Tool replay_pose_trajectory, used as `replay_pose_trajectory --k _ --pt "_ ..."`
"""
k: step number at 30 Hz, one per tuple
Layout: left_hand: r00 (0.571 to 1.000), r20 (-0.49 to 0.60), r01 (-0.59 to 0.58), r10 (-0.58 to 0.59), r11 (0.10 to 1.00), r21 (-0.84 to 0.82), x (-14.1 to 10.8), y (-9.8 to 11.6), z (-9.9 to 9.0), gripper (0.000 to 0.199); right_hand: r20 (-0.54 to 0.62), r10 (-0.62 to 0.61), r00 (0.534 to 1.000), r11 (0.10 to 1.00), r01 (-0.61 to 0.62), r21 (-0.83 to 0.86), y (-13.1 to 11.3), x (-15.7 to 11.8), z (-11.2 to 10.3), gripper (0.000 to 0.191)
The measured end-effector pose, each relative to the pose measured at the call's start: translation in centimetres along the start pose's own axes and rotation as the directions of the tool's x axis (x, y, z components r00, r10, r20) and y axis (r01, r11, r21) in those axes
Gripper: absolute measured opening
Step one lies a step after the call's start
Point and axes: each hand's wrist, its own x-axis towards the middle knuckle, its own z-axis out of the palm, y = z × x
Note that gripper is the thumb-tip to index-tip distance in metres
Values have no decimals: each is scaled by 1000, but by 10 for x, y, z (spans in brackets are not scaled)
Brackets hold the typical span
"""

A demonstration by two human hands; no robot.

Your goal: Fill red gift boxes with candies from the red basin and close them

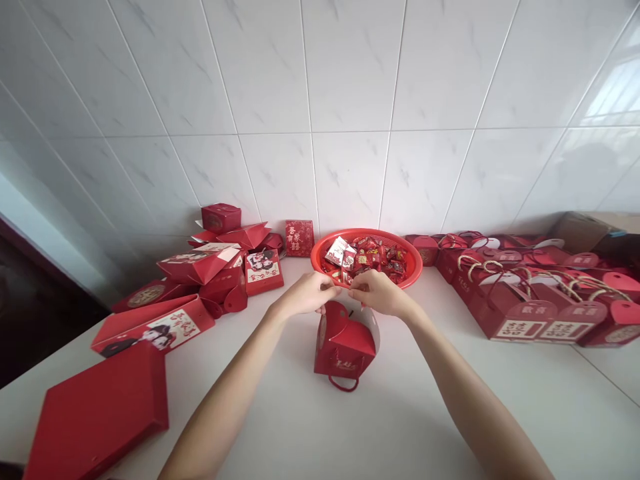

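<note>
A small red box (345,347) stands in front of me with its curved top flaps partly up and a red cord loop hanging at its near side. My left hand (313,293) is closed with fingertips pinched above the box's left flap. Just right of it, my right hand (375,292) is closed too, its fingertips over the far edge of the box. What either hand pinches is too small to make out. Right behind both hands lies a red plastic basket (416,257) holding red wrapped sweets (373,257) and a white packet.
On the left, red boxes (190,263) lie in a loose heap, with a large red box (100,407) nearest. Rows of red boxes with cord handles (523,313) stand on the right, a cardboard box (590,230) behind. A tiled wall (350,173) borders the white table (400,413).
</note>
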Motion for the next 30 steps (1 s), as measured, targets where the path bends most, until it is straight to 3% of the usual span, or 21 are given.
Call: replay_pose_trajectory --k 5,10,16,21,24,30 --pt "994 -90 -48 54 996 71 6 -2 8 38 12 54 998 984 -55 167 3 1 -1 28" --pt "993 -116 -27 27 1000 6 1 3 13 38 -25 109 994 954 -98 284 2 1 -4 30" --pt "981 -191 13 18 987 160 -17 14 19 48 32 133 991 916 -135 378 0 0 -6 32" --pt "995 -60 -82 84 996 39 -26 13 8 45 104 129 986 889 -162 429 -2 -4 -18 14" --pt "993 42 -110 113 991 -73 -25 9 -6 30 121 66 990 898 -112 426 0 -7 -28 13" --pt "959 164 -202 230 965 -170 -16 -2 -17 15 215 7 977 969 -60 240 9 -6 -33 9"
